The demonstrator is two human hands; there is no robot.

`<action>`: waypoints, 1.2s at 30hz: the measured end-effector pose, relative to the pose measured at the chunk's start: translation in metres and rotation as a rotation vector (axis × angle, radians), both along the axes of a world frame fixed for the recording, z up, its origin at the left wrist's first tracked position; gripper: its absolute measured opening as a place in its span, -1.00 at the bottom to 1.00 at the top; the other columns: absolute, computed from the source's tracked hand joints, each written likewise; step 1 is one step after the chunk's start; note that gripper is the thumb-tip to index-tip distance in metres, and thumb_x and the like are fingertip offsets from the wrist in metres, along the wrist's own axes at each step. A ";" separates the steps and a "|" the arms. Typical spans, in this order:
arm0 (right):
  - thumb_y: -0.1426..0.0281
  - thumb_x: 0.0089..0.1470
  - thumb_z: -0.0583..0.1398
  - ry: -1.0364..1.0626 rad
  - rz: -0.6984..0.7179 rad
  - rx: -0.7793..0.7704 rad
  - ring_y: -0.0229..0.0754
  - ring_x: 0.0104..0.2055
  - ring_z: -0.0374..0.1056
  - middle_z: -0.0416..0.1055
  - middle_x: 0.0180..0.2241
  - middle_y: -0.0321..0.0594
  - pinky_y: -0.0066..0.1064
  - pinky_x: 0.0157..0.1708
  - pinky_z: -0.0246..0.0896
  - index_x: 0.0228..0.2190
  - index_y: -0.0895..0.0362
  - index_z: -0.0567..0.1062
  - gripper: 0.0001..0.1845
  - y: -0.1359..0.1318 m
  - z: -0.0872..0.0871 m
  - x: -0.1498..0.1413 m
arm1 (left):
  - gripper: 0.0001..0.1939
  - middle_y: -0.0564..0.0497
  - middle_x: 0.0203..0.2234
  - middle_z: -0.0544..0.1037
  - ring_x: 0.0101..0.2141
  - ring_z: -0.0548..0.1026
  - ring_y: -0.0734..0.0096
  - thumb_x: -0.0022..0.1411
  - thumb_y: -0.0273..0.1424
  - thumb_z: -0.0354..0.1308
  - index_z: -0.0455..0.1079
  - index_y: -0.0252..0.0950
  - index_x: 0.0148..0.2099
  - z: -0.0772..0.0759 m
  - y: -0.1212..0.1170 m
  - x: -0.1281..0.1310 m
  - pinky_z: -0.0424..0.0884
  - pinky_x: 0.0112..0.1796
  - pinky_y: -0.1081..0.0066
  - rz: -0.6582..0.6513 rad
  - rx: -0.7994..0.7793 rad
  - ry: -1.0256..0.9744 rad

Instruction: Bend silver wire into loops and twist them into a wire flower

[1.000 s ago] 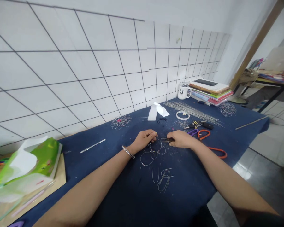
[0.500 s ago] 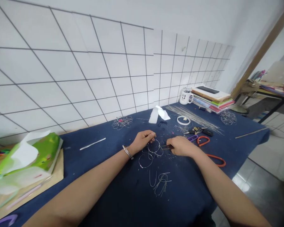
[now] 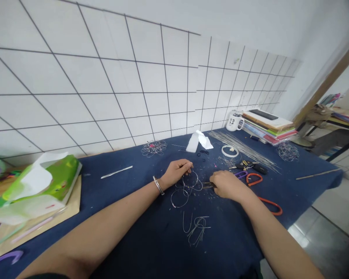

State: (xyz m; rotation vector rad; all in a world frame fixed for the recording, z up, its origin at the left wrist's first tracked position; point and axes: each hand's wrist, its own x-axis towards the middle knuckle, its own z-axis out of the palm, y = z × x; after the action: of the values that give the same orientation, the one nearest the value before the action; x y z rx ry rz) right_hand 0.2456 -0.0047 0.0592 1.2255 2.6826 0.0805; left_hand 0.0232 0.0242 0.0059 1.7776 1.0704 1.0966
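My left hand (image 3: 178, 171) is closed, thumb and fingers pinching a thin wire ring (image 3: 191, 179) that hangs just below the fingertips. More wire loops join or overlap it, among them a larger hoop (image 3: 179, 198) with small pinkish beads. In my closed right hand (image 3: 227, 185) are pliers (image 3: 207, 185), their metal jaws pointing left at the ring's right side. The handles are hidden by the fingers. I cannot tell whether the jaws touch the wire. Below the hands lies a small bunch of bent wires (image 3: 199, 229) on the dark blue cloth (image 3: 151, 240).
Behind the hands are a wire cluster (image 3: 154, 148), folded white paper (image 3: 193, 142), a white coil (image 3: 229, 151) and a long wire bundle (image 3: 244, 149). Orange-handled tools (image 3: 254, 179) lie right. A mug (image 3: 234, 121) and stacked books (image 3: 269, 124) stand at the back; tissues (image 3: 43, 182) lie left.
The camera has turned slightly left, shifting the scene to the right. Both hands keep nearly the same places by the ring, and the pliers stay beside it.
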 end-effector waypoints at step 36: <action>0.42 -0.15 0.07 0.519 -0.225 -0.140 -0.26 -0.42 0.27 0.41 -0.43 -0.26 -0.52 -0.46 0.00 -0.42 0.11 0.46 -0.79 0.020 -0.018 -0.003 | -0.65 0.02 -0.54 0.45 -0.55 0.37 0.53 0.18 -0.17 -0.05 0.39 -0.36 -0.32 -0.002 0.001 0.005 0.31 -0.47 0.52 -0.018 -0.005 0.011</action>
State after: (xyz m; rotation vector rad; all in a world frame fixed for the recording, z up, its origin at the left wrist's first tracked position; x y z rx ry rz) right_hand 0.2425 0.0152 0.0413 1.6784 2.8638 -0.5168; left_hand 0.0279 0.0256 0.0035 1.7879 1.0611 1.0732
